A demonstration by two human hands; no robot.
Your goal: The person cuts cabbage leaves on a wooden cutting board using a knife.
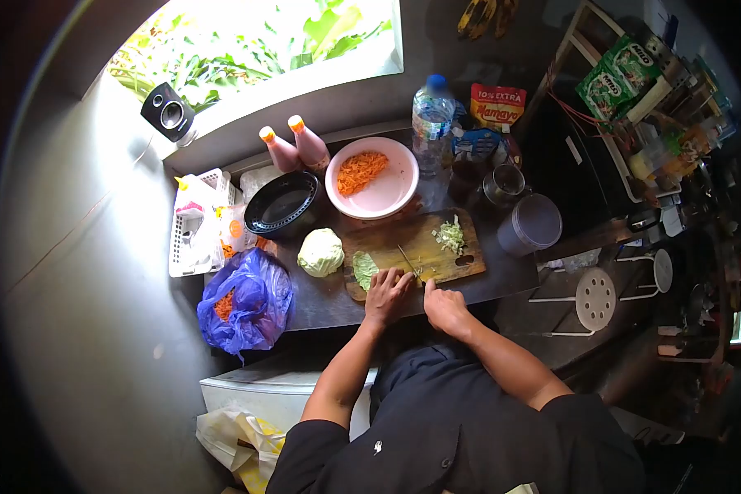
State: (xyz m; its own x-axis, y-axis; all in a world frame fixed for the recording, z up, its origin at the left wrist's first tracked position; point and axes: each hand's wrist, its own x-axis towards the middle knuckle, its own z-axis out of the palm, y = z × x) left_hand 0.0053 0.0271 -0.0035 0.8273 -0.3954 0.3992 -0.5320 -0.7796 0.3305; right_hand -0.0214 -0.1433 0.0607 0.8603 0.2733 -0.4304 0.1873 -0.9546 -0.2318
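Observation:
A wooden cutting board [436,267] lies near the table's front edge. My left hand [387,295] rests on its front left part, fingers bent and pressing beside a piece of cabbage leaf [364,269]. My right hand [446,309] is closed at the board's front edge around the handle of a knife [407,258], whose thin blade points away and to the left. A few cabbage shreds lie near the blade. A small heap of shredded cabbage [450,236] sits at the board's back right. Left of the board is a cabbage head [320,253].
Behind the board stand a pink basin [399,174] with grated carrot [361,172], a black bowl [259,216], two sauce bottles [311,148] and a water bottle [433,123]. A blue plastic bag [259,309] lies at left, a lidded container [532,224] at right.

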